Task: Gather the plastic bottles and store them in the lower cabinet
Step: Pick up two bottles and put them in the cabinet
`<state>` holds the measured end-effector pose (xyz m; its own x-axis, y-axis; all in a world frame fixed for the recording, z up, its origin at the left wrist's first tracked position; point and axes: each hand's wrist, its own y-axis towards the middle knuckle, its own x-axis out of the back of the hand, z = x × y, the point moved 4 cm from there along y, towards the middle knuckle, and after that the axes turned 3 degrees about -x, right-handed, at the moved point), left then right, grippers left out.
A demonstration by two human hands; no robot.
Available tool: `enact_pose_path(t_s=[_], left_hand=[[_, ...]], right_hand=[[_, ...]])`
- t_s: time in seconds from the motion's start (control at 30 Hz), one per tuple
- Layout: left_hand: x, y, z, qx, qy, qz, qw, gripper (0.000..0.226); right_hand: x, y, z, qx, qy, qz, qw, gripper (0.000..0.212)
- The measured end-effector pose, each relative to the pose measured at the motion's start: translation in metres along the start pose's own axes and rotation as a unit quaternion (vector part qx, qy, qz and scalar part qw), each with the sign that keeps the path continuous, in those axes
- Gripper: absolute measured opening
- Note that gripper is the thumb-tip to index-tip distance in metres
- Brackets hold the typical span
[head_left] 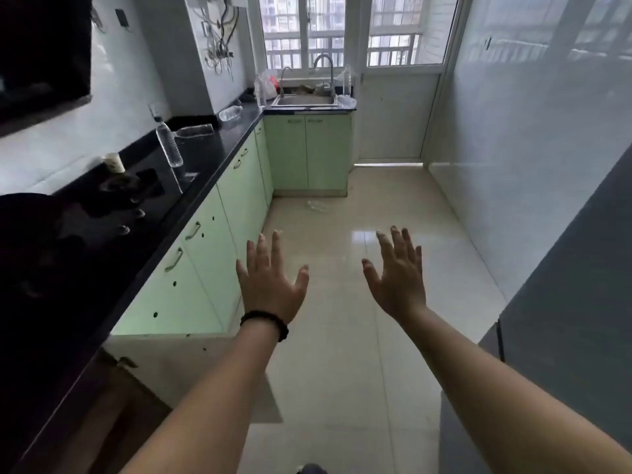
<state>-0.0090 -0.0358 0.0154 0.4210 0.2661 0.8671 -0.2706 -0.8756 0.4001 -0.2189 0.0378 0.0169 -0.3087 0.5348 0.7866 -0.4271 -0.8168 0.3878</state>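
Note:
My left hand [270,285] and my right hand [396,278] are stretched out over the tiled floor, fingers spread, holding nothing. Several clear plastic bottles are scattered ahead. One stands upright on the black counter [170,145], one lies flat behind it [195,130], and another lies near the corner [230,112]. A bottle stands left of the sink [260,90], a tall one to its right [347,81], and one lies on the floor [316,206]. Light green lower cabinets [205,248] run under the counter, doors closed.
A dark stove [113,200] and a paper cup [115,163] are on the black counter [219,145] at left. The steel sink [306,100] with taps is under the window. A white glossy wall and a grey appliance [564,302] bound the right side.

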Motion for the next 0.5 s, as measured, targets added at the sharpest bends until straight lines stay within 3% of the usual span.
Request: enact_pose_path(t_s=[0.5], left_hand=[[-0.147,0.164,0.116,0.109,-0.009,0.096,0.989,0.084]], right_hand=[[-0.192,0.167,0.001,-0.047,-0.029,0.119,0.991,0.062]])
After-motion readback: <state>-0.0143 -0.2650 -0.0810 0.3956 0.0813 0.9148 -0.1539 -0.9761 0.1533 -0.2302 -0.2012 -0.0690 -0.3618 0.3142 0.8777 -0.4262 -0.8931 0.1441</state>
